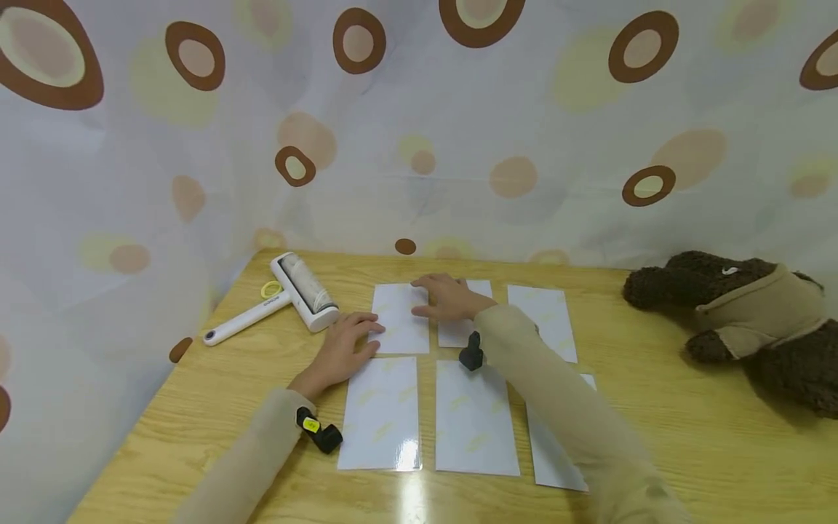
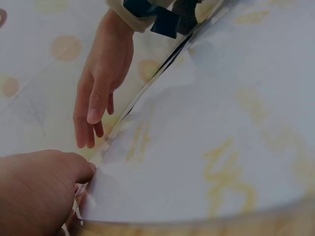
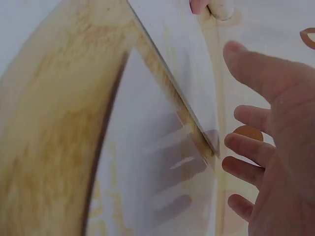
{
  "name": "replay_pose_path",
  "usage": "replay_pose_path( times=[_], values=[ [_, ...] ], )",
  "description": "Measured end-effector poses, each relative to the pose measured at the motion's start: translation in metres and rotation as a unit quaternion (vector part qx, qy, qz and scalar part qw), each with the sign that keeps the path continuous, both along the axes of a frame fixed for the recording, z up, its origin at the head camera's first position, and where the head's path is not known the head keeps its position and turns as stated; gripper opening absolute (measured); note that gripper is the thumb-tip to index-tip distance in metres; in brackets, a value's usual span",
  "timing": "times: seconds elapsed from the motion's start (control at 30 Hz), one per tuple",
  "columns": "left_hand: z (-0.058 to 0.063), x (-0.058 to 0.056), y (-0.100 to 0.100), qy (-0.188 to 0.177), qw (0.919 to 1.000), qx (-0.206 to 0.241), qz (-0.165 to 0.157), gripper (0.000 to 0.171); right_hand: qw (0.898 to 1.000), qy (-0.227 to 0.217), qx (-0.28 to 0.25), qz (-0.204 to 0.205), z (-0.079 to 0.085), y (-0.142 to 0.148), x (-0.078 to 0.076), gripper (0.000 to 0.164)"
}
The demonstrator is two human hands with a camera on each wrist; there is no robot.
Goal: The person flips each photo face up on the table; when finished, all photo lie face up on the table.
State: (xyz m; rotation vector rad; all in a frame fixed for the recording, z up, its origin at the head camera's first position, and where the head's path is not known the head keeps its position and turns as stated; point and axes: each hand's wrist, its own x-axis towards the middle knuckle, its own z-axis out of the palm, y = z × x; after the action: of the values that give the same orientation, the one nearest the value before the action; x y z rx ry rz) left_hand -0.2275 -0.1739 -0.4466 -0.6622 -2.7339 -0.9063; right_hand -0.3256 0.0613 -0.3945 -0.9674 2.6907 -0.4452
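Glossy white rectangular panels with faint yellow markings lie in two rows of three. At the left edge of the back-left panel [image 1: 401,331], my left hand [image 1: 342,346] rests with its fingers spread and fingertips at the border. In the left wrist view its thumb [image 2: 84,168] touches the panel's edge. My right hand [image 1: 448,297] hovers above the back-middle panel [image 1: 455,335], its fingers reaching over the back-left panel's right corner. Seen from the right wrist, those fingers [image 3: 248,150] are apart with nothing between them, and their reflection shows in the shiny panel below.
On the wooden table [image 1: 655,437], a white hair-removal roller [image 1: 249,319] lies at the back left beside a yellow ring [image 1: 270,290]. A dark brown plush toy [image 1: 795,364] in beige clothing lies at the right. A dotted curtain [image 1: 419,124] hangs behind and left.
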Motion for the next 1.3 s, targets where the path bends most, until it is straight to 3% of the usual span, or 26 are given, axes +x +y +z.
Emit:
replay_pose_path(
  times=[0.2, 0.37, 0.63, 0.8, 0.97, 1.1, 1.17, 1.3],
  values=[
    [0.0, -0.003, 0.0, 0.01, 0.9999, -0.005, -0.009, 0.024, 1.0, -0.023, 0.004, -0.006, -0.004, -0.003, -0.009, 0.08],
    [0.0, 0.0, -0.001, 0.0, 1.0, -0.004, -0.004, 0.024, 1.0, -0.012, 0.016, -0.001, -0.008, -0.011, -0.012, 0.09],
    [-0.003, 0.002, -0.003, 0.016, 0.9999, 0.003, -0.005, 0.025, 0.999, 0.008, 0.029, -0.032, -0.013, -0.024, -0.023, 0.103],
    [-0.005, 0.003, -0.001, 0.013, 0.9985, 0.052, 0.008, 0.027, 0.998, 0.016, 0.013, -0.055, -0.011, -0.027, -0.025, 0.113],
    [-0.002, 0.006, 0.005, 0.022, 0.9933, 0.107, 0.036, 0.048, 0.998, 0.037, -0.018, -0.057, -0.003, -0.027, -0.024, 0.092],
    [0.003, 0.007, 0.009, 0.013, 0.9886, 0.135, 0.065, 0.07, 0.995, 0.039, -0.072, -0.048, 0.007, -0.023, -0.025, 0.075],
    [0.004, 0.007, 0.011, 0.012, 0.9872, 0.142, 0.072, 0.07, 0.993, 0.038, -0.102, -0.041, 0.01, -0.02, -0.026, 0.068],
    [0.006, 0.007, 0.012, 0.032, 0.9831, 0.167, 0.067, 0.052, 0.989, 0.052, -0.133, -0.035, 0.015, -0.015, -0.026, 0.062]
  ],
)
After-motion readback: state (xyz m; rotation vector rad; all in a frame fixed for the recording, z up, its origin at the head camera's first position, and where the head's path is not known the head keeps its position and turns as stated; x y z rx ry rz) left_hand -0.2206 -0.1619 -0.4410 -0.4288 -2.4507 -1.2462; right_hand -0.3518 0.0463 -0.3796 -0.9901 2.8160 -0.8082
